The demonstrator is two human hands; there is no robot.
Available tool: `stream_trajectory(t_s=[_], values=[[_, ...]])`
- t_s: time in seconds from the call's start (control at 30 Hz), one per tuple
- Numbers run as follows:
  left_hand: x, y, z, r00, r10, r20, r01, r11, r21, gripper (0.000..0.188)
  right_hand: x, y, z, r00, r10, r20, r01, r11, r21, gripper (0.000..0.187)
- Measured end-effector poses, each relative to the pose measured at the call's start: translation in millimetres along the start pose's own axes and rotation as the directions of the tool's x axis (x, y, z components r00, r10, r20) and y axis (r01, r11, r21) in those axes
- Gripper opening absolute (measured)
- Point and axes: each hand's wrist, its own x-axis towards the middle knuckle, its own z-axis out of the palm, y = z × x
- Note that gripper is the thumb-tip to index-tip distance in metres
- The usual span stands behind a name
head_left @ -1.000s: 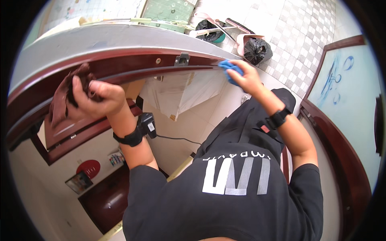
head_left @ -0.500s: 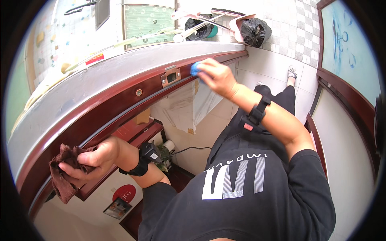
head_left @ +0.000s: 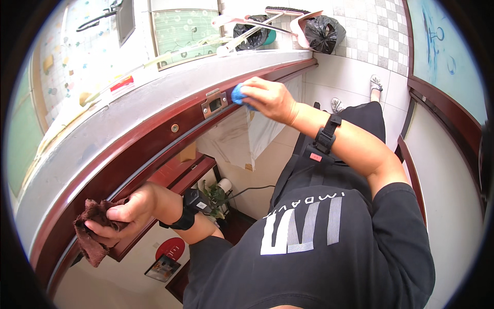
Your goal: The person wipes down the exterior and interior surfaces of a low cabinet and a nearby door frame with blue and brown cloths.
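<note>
A dark red wooden door frame [head_left: 149, 141] runs diagonally across the view, with a metal strike plate [head_left: 214, 103] and a small round fitting [head_left: 175, 127] set into it. My right hand [head_left: 271, 101] is closed around a blue cloth [head_left: 238, 94], which it holds against the frame just right of the strike plate. Lower left, my left hand [head_left: 128, 215] grips a crumpled brown cloth [head_left: 95, 234] beside the frame. A grey sealing strip [head_left: 154, 158] lies along the frame between the hands.
Beyond the grey-white wall edge [head_left: 103, 121] stand black-bagged bins [head_left: 324, 34] and a broom [head_left: 285, 10]. A red wooden cabinet [head_left: 177, 175] and a potted plant [head_left: 215, 198] are below the frame. A glass-panelled door [head_left: 447, 67] is at the right.
My right hand has slid left along the frame with the blue cloth, closer to the strike plate. The left hand with the brown cloth appears slightly lower and further right.
</note>
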Motion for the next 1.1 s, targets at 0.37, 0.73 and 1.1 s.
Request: stream_trajectory(t_s=[0.37, 0.73, 1.1], values=[[2.8, -0.7, -0.8, 0.998, 0.006, -0.058, -0.007, 1.000, -0.011, 0.034, -2.3, -4.9, 9.7, 0.987, 0.146, -0.063, -0.140, 0.986, 0.086, 0.017], [-6.0, -9.2, -1.5, 1.000, 0.001, -0.016, -0.002, 1.000, -0.029, 0.038, 5.3, -4.5, 10.5, 0.989, 0.111, -0.093, -0.099, 0.987, 0.125, 0.017], [-8.0, -5.2, 4.9, 0.998, -0.001, -0.058, 0.000, 1.000, -0.013, 0.039, -12.6, -6.5, 6.5, 0.971, 0.237, 0.010, -0.237, 0.967, 0.094, 0.021]])
